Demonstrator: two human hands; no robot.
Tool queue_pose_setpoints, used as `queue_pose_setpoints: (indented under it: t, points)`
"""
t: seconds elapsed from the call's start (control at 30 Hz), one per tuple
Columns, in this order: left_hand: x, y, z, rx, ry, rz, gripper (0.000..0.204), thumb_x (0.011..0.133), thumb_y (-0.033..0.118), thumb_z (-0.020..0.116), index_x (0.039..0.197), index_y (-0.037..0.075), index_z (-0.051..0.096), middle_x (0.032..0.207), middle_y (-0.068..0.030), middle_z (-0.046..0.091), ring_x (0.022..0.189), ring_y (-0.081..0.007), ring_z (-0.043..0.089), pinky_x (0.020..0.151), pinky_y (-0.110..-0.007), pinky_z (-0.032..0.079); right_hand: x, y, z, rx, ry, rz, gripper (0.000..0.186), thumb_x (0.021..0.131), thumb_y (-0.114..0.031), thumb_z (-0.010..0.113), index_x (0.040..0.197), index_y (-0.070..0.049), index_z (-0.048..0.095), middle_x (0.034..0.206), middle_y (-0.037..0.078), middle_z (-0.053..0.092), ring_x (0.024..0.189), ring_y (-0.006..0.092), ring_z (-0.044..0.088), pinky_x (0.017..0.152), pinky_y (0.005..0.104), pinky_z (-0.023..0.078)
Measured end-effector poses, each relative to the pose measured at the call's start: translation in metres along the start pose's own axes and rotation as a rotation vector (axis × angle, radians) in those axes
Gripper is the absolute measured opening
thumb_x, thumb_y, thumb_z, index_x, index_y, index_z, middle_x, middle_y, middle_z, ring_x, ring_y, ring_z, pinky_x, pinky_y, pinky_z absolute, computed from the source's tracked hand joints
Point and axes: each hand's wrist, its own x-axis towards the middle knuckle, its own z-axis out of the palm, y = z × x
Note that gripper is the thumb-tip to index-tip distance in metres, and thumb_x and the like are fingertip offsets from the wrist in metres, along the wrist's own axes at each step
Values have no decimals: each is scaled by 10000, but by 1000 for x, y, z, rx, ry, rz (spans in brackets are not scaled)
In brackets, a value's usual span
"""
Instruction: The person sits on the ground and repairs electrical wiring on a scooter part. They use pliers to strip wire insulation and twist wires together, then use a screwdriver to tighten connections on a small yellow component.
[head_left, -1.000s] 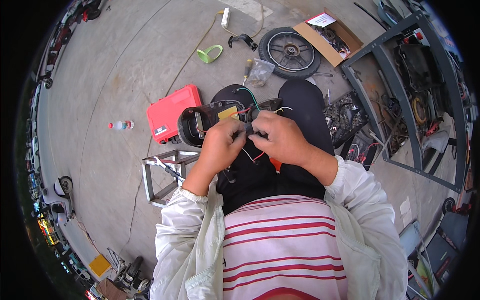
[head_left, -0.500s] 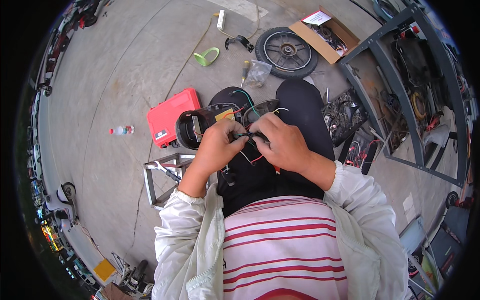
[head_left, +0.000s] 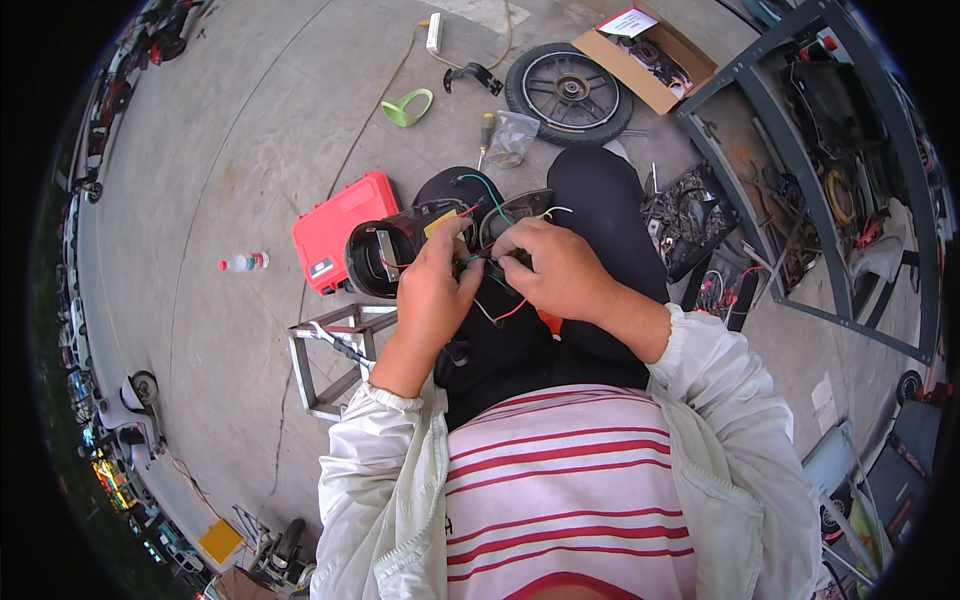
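As a black housing (head_left: pixel 405 228) lies across the left leg (head_left: pixel 448 183), I see the left hand (head_left: pixel 436 268) and right hand (head_left: pixel 556 264), fingertips nearly together, each pinching thin wires (head_left: pixel 472 259).

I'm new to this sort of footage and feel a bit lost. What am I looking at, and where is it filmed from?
There is no machine here: you see a person's own two bare hands. The view comes from a wide fisheye camera worn on the head, looking down, so straight edges bend near the rim.

The left hand and right hand nearly meet, their fingertips pinching thin wires. Beside them, a hollow black housing lies by the left leg.

On the concrete floor around the person are a red case, a bottle, a screwdriver and a spoked wheel.
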Motion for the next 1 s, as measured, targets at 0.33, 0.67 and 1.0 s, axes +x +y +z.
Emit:
queue_pose_setpoints:
  t: [0.33, 0.67, 1.0]
  points:
    - [-8, -13, 9, 39, 88, 109, 474, 799, 90, 804, 1187, 46, 534, 865, -100, 684, 746, -303, 705, 640, -387, 560, 17, 5, 5, 584, -196, 343, 277, 914, -101, 630, 1141, 54, 660, 1051, 107, 690, 973, 159, 658, 858, 302, 520]
    - [-8, -8, 3, -108, 25, 29, 435, 790, 40, 810, 1113, 35, 519, 836, -41, 662, 556, -63, 459, 520, -242, 416, 21, -9, 2, 796, -115, 342, 332, 895, 8, 640, 1220, 43, 587, 1085, 88, 629, 1017, 144, 613, 891, 284, 514]
    - [-1, -2, -8, -224, -57, -60, 256, 799, 48, 799, 1004, 0, 655, 764, -54, 618, 574, -96, 478, 543, -271, 432, 18, -10, -2, 968, -165, 216, 384, 867, 18, 622, 1249, 19, 581, 1109, 63, 611, 961, 106, 581, 846, 262, 505]
